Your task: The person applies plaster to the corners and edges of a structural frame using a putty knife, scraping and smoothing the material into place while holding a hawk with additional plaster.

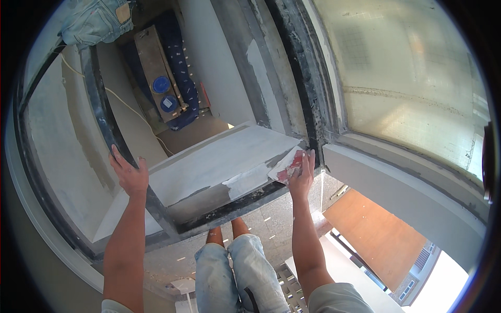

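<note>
We see both forearms bare from wrist to elbow, with no gloves, watch or rings on the left hand (129, 175) or the right hand (301, 175). Short sleeves in a pale grey-green fabric (338, 298) cover the upper arms at the lower edge of the view. We note light blue, faded denim shorts (240, 274) ending near the knees, with a washed, mottled surface. White smears of plaster-like material mark the fingers of the right hand.
</note>
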Motion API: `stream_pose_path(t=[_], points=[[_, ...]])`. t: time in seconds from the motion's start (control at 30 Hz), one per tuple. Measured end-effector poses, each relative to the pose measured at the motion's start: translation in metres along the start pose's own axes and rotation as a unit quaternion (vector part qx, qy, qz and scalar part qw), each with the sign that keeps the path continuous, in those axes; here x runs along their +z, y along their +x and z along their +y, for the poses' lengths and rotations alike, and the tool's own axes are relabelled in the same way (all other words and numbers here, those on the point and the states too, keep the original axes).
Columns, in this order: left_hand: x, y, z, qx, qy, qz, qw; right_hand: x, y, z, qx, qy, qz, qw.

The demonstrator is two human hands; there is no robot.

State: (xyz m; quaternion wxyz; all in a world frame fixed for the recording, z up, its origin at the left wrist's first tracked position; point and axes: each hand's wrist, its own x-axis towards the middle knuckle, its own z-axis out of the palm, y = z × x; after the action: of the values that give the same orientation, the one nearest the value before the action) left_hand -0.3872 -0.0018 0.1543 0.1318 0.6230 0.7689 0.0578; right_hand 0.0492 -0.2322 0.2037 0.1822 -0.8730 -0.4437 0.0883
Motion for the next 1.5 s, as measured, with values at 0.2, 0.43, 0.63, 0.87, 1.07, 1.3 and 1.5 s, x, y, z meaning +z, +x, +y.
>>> stream_pose_path(t=[0.2,0.43,0.63,0.87,1.07,1.3,1.5], points=[[-0.002,0.003,-0.005,0.007,-0.011,0.011,1.0,0.023,0.003,-0.022,0.024,-0.022,0.136,0.99],[0.0,0.002,-0.005,0.028,-0.014,0.021,0.999,0.041,-0.002,-0.034,0.239,0.148,0.217,0.935],[-0.011,0.0,0.009,-0.02,-0.031,-0.021,0.999,0.048,-0.001,-0.023,0.419,0.139,0.142,0.886],[-0.004,0.004,-0.002,0.018,-0.008,0.005,1.0,0.038,0.015,0.001,0.39,0.017,0.014,0.921],[-0.004,0.002,0.002,0.002,-0.015,-0.014,1.0,0.056,0.026,-0.004,0.431,-0.069,-0.003,0.9],[-0.004,0.005,-0.003,0.033,-0.003,0.006,0.999,0.074,0.02,-0.046,0.44,-0.104,-0.095,0.887],[-0.003,0.001,0.005,0.018,0.01,-0.004,1.0,0.1,-0.042,-0.112,0.391,-0.071,-0.146,0.906]])
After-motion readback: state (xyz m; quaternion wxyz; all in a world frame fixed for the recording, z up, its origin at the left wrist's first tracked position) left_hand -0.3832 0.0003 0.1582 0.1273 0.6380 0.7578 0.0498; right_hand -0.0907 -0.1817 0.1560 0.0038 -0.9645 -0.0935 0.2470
